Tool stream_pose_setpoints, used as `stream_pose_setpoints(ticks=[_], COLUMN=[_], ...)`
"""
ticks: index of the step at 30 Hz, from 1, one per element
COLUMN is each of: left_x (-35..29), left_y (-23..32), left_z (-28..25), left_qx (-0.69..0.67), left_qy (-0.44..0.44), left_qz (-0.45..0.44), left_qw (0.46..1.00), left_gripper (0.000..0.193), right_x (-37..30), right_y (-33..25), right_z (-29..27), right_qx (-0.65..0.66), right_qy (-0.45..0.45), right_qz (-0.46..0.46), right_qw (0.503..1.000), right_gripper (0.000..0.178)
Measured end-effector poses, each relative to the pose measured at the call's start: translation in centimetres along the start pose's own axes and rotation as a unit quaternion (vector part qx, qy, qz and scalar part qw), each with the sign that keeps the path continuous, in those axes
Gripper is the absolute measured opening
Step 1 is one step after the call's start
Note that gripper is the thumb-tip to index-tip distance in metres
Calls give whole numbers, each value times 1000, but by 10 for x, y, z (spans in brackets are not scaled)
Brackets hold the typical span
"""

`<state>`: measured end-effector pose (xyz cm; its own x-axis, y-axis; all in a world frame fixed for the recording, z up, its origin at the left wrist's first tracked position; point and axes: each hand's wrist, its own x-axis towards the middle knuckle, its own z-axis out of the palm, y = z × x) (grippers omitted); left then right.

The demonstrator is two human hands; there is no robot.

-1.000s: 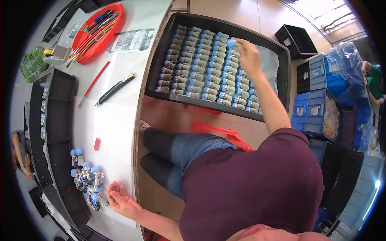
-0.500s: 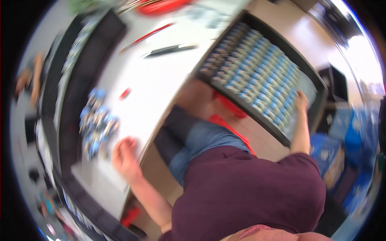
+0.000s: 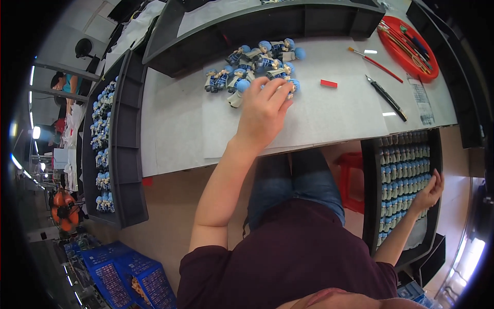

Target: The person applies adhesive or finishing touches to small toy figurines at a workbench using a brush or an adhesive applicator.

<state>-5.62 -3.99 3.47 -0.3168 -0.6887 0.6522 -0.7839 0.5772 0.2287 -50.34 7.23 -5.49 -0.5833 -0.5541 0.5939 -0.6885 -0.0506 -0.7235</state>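
Note:
My left hand (image 3: pixel 264 110) reaches over a loose pile of small blue-haired figurines (image 3: pixel 265 62) on the white sheet. Its fingers curl around a figurine (image 3: pixel 294 86) at the near right of the pile, which they partly hide. Low on the right, my right hand (image 3: pixel 429 193) rests against the right wall of a dark tray (image 3: pixel 369 195), fingers somewhat apart and no figurine visible in them. Inside that tray stand rows of pale figurines with blue hair (image 3: pixel 404 170).
Right of the pile lie a red block (image 3: pixel 329 84), a red-handled brush (image 3: pixel 383 69) and a black pen-like tool (image 3: pixel 387 98). A red dish (image 3: pixel 429 72) holds brushes. Another grey tray (image 3: pixel 128 170) of figurines stands left. A long grey bin (image 3: pixel 267 26) borders the table's far side.
The view has swung toward the table. My left hand has moved from the sheet beside the pile onto the figurines. My right hand stays at the tray on the right.

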Motion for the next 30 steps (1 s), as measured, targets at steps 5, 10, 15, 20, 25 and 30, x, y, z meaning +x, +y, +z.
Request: stream_pose_setpoints(ticks=[5, 10, 15, 20, 25, 30], left_x=[7, -3, -15, -32, -45, -51], left_y=[-13, -15, -10, -8, -15, -16], left_z=[36, 24, 2, -6, -8, -6], left_qx=[76, 62, -14, -582, -643, -646], left_qy=[-49, -55, -24, 115, 79, 91], left_qz=[-10, -46, -78, -373, -434, -401], left_qw=[996, 996, 997, 713, 626, 643], left_gripper=[34, 34, 31, 26, 28, 30], right_x=[-30, -57, -72, -85, -93, -92], right_y=[-139, -215, -242, -253, -254, -252], right_z=[112, 167, 208, 213, 210, 207], right_qx=[303, 347, 406, 455, 429, 399], right_qy=[-181, -365, -421, -578, -585, -610], right_qz=[-97, -145, -9, 73, 92, 84], right_qw=[931, 852, 812, 673, 682, 679], right_gripper=[25, 28, 36, 43, 38, 38])
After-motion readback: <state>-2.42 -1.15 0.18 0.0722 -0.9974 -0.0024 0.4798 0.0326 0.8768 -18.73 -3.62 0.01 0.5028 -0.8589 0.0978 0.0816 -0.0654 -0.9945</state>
